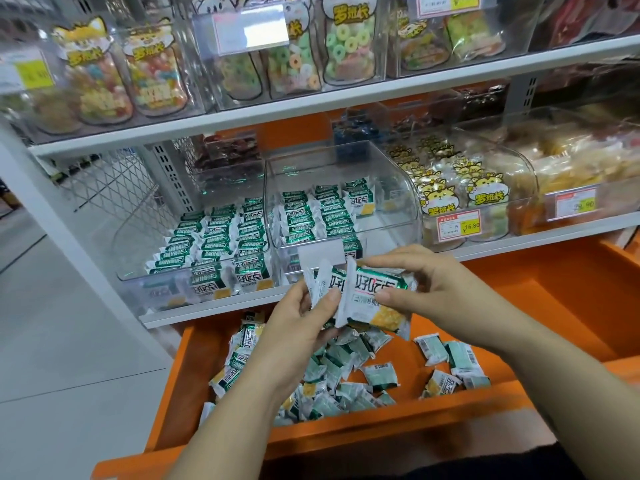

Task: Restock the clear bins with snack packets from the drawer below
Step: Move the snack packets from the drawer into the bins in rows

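Note:
Above the open orange drawer [540,400] both hands hold a small bunch of white-and-green snack packets [367,292]. My left hand [298,323] grips the packets from the left, thumb on top. My right hand [422,289] pinches their right end with thumb and fingers. Several loose packets [349,375] of the same kind lie scattered on the drawer floor. Just behind the hands stand two clear bins: the left bin [156,271] holds neat rows of packets, the middle bin [391,188] holds rows at its left side and is bare on its right.
To the right, clear bins hold cat-logo packets [446,192] and yellow snacks [571,168] with price tags. The upper shelf [311,102] carries bags of ring gummies. A wire mesh panel [114,188] closes the shelf's left end; grey floor lies beyond.

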`<state>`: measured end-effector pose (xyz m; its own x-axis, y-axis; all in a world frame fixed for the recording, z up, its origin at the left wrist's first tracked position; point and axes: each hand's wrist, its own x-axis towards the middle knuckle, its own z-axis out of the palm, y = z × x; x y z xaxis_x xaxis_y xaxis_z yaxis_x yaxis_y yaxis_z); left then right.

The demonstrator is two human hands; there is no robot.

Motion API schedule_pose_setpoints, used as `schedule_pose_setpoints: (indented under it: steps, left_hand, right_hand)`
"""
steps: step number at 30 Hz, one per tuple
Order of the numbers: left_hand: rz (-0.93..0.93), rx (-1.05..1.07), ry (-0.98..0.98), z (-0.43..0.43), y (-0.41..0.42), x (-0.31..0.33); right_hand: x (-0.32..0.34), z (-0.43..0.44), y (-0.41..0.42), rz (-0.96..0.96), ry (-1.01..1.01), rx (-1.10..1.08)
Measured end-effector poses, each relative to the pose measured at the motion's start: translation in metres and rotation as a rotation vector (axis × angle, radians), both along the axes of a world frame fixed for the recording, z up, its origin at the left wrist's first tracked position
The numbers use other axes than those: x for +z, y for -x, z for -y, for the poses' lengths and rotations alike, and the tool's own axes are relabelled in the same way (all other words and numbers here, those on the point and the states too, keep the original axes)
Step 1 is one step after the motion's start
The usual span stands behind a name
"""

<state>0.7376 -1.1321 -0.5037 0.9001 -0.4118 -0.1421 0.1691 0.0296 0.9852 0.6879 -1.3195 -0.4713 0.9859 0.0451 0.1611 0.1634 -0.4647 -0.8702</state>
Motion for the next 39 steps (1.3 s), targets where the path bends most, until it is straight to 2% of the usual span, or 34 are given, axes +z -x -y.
schedule_pose_setpoints:
  steps: [3,6,9,11,13,15,19,24,29,32,39]
  left_hand:
    - [-0.067,0.035,0.071,0.001,0.0,0.001]
    - [-0.079,0.067,0.122,0.001,0.0,0.003]
    - [-0.055,0.053,0.134,0.002,0.002,0.004]
    - [-0.047,0.027,0.133,0.002,0.002,0.004]
    - [-0.049,-0.005,0.113,-0.001,0.001,0.005]
    - [-0.038,-0.069,0.058,-0.007,-0.005,0.007]
    - [0.118,-0.186,-0.144,-0.019,-0.016,0.021]
    - [0.41,-0.435,-0.68,-0.011,-0.031,0.06]
    - [0.585,-0.608,-1.054,0.014,-0.037,0.092]
    - [0.648,-0.648,-1.119,0.026,-0.038,0.097]
    - [0.776,-0.65,-1.083,0.047,-0.052,0.084]
  right_hand:
    - [-0.002,-0.006,0.0,0.013,0.005,-0.102]
    - [-0.006,-0.009,-0.002,-0.082,-0.151,-0.179]
    - [-0.011,-0.016,-0.005,-0.264,-0.466,-0.047]
    - [-0.013,-0.017,-0.007,-0.286,-0.543,0.016]
    - [-0.011,-0.014,-0.007,-0.248,-0.527,0.022]
    - [-0.005,-0.011,-0.005,-0.205,-0.418,-0.003]
    - [0.004,-0.006,-0.002,-0.148,-0.311,0.018]
    - [0.013,0.0,-0.002,-0.104,-0.185,-0.001]
    - [0.015,0.007,-0.003,-0.046,-0.039,-0.017]
    - [0.009,0.013,-0.007,-0.038,-0.055,-0.038]
    - [0.0,0.025,-0.023,-0.039,-0.146,-0.069]
